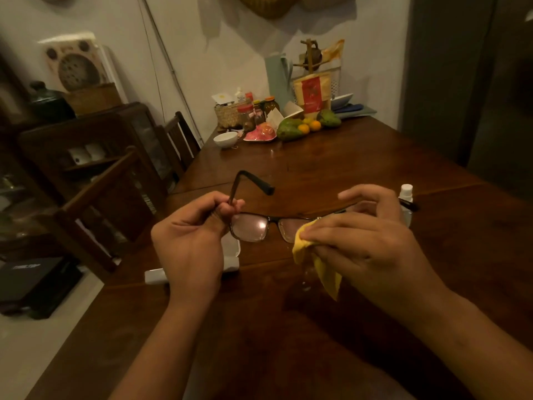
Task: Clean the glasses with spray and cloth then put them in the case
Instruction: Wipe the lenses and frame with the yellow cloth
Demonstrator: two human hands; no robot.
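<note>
Dark-framed glasses (253, 228) hang above the wooden table (331, 157) with both temples unfolded. My left hand (191, 241) grips the frame's left corner at the hinge, and that temple sticks up behind the fingers. My right hand (363, 241) pinches a yellow cloth (323, 264) over the right lens, thumb in front and fingers behind. The cloth's tail hangs down below the hand. A white spray bottle (406, 194) stands just behind my right hand. The white glasses case (232, 255) lies open on the table beneath my left hand, largely hidden by it.
At the table's far end stand a white bowl (225, 139), a woven basket with jars (230, 114), fruit (305, 127) and a red pouch (312, 93). Wooden chairs (115, 194) line the left side. A few droplets (307, 280) glisten on the wood under the cloth.
</note>
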